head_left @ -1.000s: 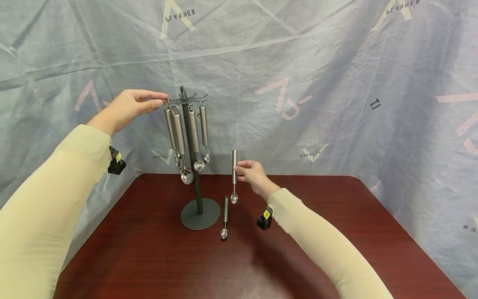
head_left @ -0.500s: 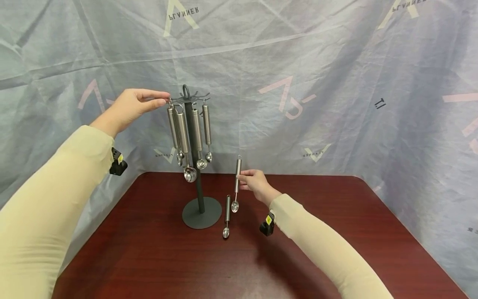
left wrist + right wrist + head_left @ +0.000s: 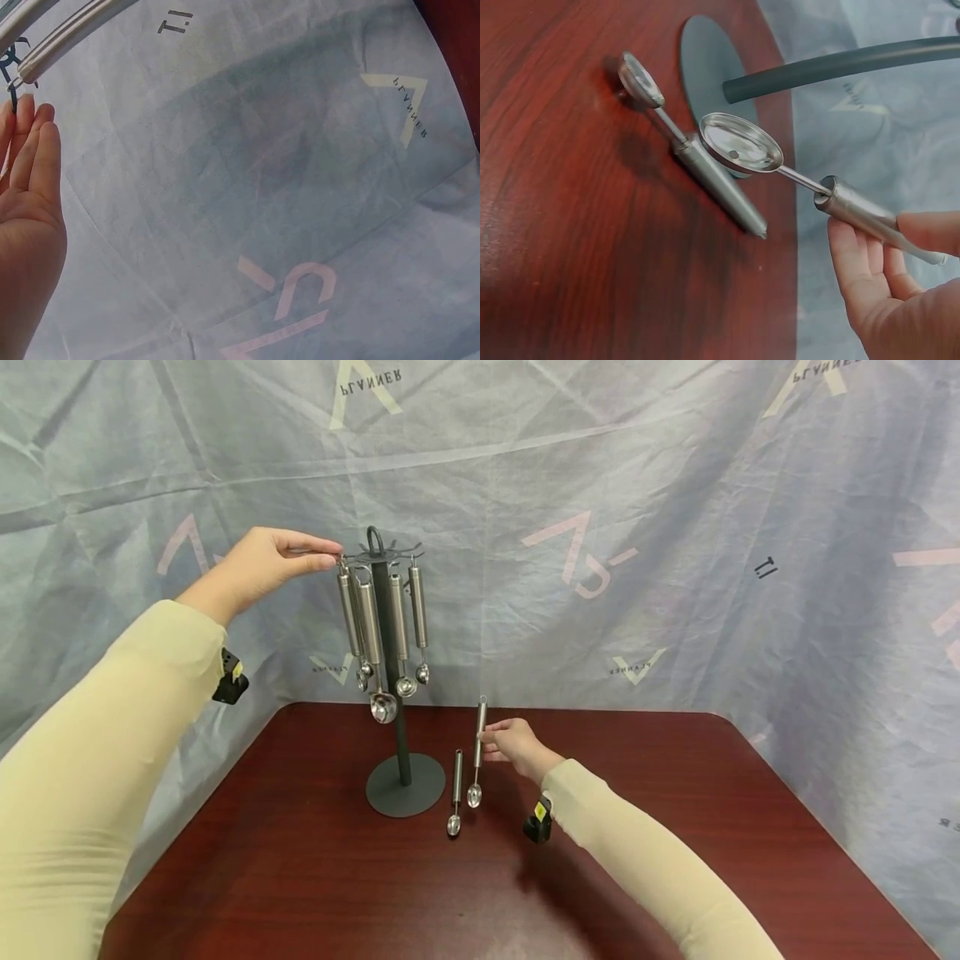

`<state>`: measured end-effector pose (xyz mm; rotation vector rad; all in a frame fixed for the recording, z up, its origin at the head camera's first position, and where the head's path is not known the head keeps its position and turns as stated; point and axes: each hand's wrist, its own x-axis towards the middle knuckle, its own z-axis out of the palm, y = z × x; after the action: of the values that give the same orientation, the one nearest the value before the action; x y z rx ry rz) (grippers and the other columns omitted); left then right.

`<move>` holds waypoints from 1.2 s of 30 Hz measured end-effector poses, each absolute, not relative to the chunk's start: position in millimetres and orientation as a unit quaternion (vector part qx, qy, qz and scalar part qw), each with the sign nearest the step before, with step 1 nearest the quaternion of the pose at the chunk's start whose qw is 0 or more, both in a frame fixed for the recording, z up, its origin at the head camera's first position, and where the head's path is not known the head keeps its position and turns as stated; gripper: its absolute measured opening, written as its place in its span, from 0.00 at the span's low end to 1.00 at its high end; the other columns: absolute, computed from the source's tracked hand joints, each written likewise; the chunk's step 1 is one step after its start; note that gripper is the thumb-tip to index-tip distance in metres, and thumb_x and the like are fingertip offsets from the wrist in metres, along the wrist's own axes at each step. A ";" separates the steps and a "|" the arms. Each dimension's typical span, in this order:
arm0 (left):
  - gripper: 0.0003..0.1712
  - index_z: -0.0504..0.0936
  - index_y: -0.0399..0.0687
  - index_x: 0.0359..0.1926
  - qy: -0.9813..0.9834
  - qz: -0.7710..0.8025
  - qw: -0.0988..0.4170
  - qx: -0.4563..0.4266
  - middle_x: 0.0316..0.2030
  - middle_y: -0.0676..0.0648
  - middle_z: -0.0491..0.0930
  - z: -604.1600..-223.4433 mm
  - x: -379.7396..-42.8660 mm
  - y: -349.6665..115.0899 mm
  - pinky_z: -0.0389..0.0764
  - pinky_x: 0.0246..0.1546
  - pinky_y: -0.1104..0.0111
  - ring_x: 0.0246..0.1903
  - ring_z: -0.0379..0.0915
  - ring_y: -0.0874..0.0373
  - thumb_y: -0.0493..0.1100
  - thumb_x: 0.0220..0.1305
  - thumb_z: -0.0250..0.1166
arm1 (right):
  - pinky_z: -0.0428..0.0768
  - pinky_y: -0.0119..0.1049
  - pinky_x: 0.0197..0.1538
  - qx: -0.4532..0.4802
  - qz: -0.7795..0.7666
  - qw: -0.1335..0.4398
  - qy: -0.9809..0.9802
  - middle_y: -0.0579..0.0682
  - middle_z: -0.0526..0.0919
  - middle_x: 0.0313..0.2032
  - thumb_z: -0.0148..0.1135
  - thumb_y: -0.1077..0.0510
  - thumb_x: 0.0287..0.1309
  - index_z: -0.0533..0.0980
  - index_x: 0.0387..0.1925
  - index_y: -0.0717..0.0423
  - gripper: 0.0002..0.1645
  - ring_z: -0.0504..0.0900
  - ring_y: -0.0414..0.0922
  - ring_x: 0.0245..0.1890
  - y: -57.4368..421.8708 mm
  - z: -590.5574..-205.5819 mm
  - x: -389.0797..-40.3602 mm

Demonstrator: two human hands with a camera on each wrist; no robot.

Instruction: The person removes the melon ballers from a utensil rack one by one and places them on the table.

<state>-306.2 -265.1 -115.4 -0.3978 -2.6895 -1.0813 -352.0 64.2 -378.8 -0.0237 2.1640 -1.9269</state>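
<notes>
Tabletop [image 3: 300, 877] reddish, cloth [image 3: 675, 568] behind; left hand [image 3: 268, 562] pinching rack [image 3: 405, 792], right hand [image 3: 519, 747] pinching scoop [image 3: 849, 205]

Left wrist view: left hand [image 3: 31, 232] cut off by left edge, spoon handles [image 3: 71, 34] by top; right wrist view: held spoon [image 3: 742, 142] hides part of stand base [image 3: 705, 64]

Cream sleeves [image 3: 97, 735], black wrist cameras [image 3: 231, 680]

The right hand [image 3: 517, 747] has come lower with its long, silver metal scoop [image 3: 478, 756]. One second ago, the bowl appeared level with the far tip of the silver metal scoop lying to the left [image 3: 457, 781]; now it appears beside that handle's near part.
</notes>
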 end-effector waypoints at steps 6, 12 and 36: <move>0.31 0.77 0.58 0.63 -0.916 -0.366 0.101 -0.129 0.57 0.61 0.79 -112.0 -305.1 -265.6 0.59 0.69 0.50 0.67 0.64 0.50 0.62 0.60 0.65 | 0.81 0.49 0.54 -0.006 -0.656 0.135 0.742 0.52 0.78 0.33 0.58 0.67 0.63 0.72 0.53 0.74 0.18 0.77 0.42 0.29 63.2 -387.4 -349.5; 0.30 0.78 0.58 0.61 -0.915 -0.369 0.100 -0.132 0.47 0.68 0.81 -112.6 -304.3 -265.4 0.60 0.69 0.50 0.65 0.65 0.51 0.62 0.60 0.65 | 0.84 0.45 0.49 -0.005 -0.647 0.151 0.747 0.54 0.78 0.35 0.58 0.67 0.63 0.72 0.51 0.74 0.17 0.77 0.45 0.31 64.5 -397.1 -349.1; 0.32 0.76 0.60 0.64 -0.915 -0.370 0.094 -0.134 0.66 0.50 0.72 -113.5 -296.3 -262.2 0.58 0.70 0.50 0.68 0.63 0.50 0.62 0.61 0.64 | 0.86 0.44 0.41 0.009 -0.642 0.185 0.744 0.55 0.78 0.30 0.60 0.70 0.60 0.71 0.49 0.78 0.18 0.79 0.43 0.24 60.8 -441.6 -353.7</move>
<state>-296.3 -262.2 -113.5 -0.3972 -2.7136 -1.0972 -353.7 60.8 -441.6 0.0242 2.0975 -1.8084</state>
